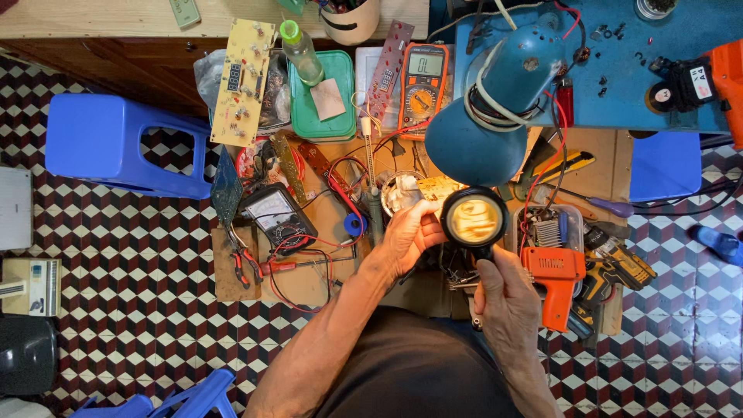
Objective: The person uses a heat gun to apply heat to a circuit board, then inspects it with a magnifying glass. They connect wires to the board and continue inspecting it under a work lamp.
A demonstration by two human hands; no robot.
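Centre of frame: right hand [507, 298] clamped on handle of magnifying glass [474, 218], lens held just above a small circuit board [433, 188]. Left hand [410, 232] grips the board's near edge, fingers curled. Orange soldering gun [556, 280] just right of the right hand; blue lamp [495, 108] above, upper centre-right.

My bench, counted

Two meters, one orange [423, 87] and one black [275, 216]; two stools [124, 145] [664, 165]; one lamp [495, 108]; one magnifier [474, 219]; one bottle [301, 52]; one orange solder gun [555, 280]; two hands [409, 234] [507, 306].
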